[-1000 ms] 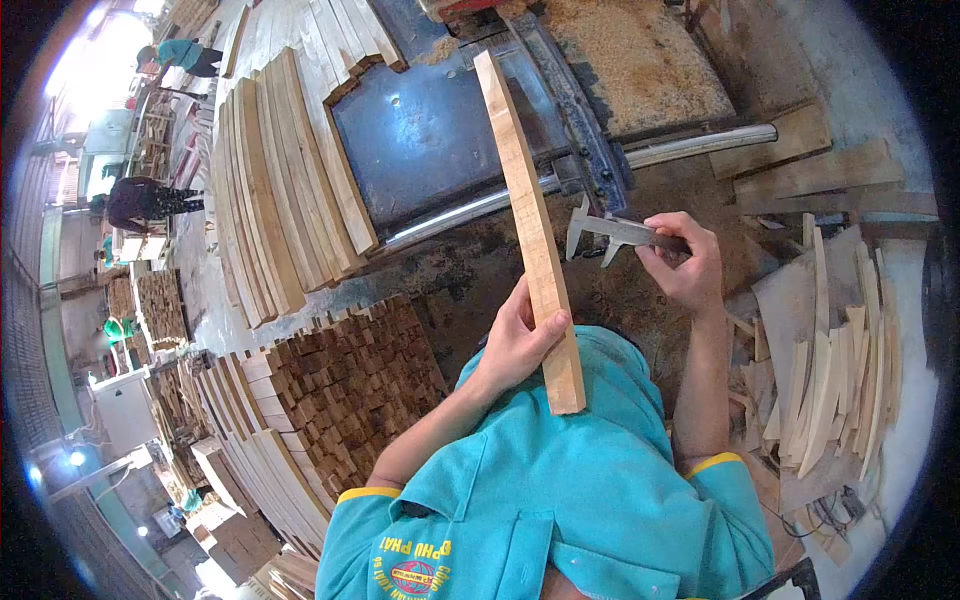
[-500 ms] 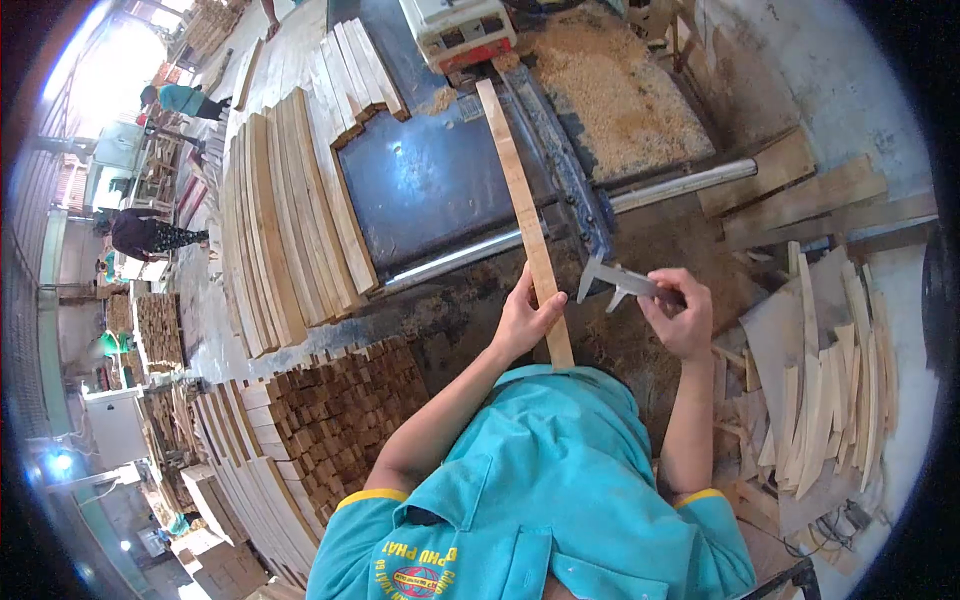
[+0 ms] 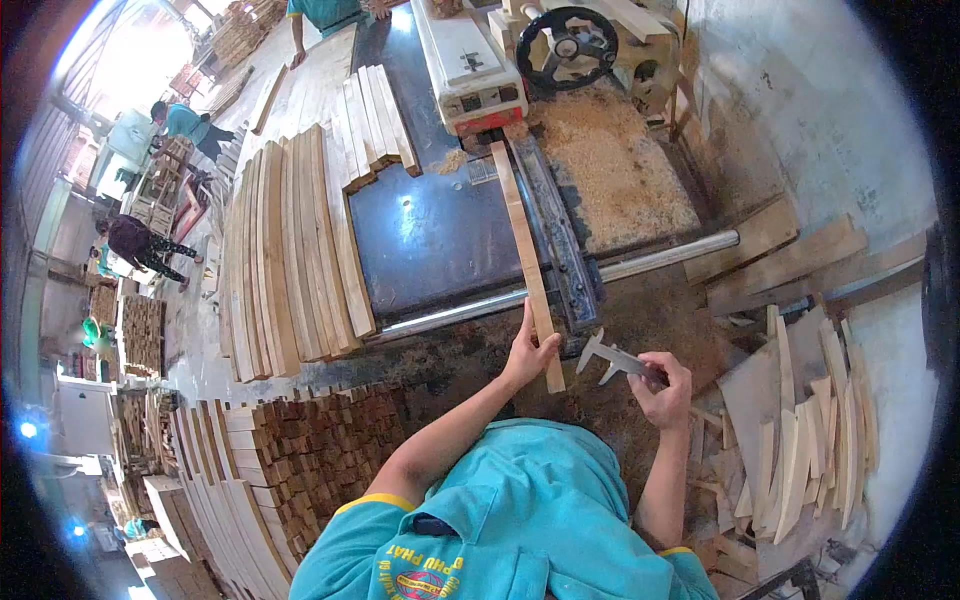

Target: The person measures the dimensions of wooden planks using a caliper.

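Observation:
My left hand [image 3: 528, 352] is closed around the near end of a long, narrow wooden strip [image 3: 520, 235]. The strip runs away from me over the dark machine table [image 3: 430, 240], beside a metal guide rail [image 3: 555, 230], and its far end reaches the front of the white and red machine head [image 3: 470, 75]. In my right hand [image 3: 664, 392] is a metal caliper [image 3: 610, 360], its jaws pointing left toward the strip but apart from it.
Wooden strips [image 3: 290, 250] lie side by side on the table's left. A block of stacked strips [image 3: 330, 440] stands at lower left, loose offcuts [image 3: 810, 430] at right. Sawdust [image 3: 620, 170] covers the right side near a black handwheel [image 3: 567, 48]. A co-worker's arm [image 3: 298, 40] shows beyond.
The wooden strip's near end now shows clear of my shirt. My right hand and the caliper are lower. The view has shifted, bringing the handwheel and a co-worker's torso into sight.

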A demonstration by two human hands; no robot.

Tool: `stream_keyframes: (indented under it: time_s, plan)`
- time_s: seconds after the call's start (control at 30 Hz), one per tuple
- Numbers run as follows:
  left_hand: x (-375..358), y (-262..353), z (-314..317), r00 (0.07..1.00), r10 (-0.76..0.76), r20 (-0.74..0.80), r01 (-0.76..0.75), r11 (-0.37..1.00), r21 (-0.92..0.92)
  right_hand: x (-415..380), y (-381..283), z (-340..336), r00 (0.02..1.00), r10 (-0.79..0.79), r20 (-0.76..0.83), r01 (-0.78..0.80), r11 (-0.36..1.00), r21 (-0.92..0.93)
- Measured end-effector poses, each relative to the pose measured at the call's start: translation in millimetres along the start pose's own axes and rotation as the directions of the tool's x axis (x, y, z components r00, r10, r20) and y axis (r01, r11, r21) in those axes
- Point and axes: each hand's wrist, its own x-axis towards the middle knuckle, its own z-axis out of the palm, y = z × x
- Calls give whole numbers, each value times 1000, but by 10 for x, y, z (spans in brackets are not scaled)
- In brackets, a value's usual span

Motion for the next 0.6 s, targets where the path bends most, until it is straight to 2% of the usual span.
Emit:
stream_keyframes:
  time_s: [0.3,0.37,0.53,0.6]
  plan:
    - [342,83,-16,1000,9,-20,-8,1000,13,-1,-33,14,1000,15,25,-15,1000,-5]
    - [413,118,-45,994,-74,78,71,997,37,13,-58,23,1000,-6,21,6,1000,7]
    - [455,86,-97,995,-69,75,71,997,-18,26,-57,39,1000,-11,25,13,997,-75]
    - [466,-15,-110,995,85,-45,-69,956,286,28,-109,38,999,23,36,-20,997,-74]
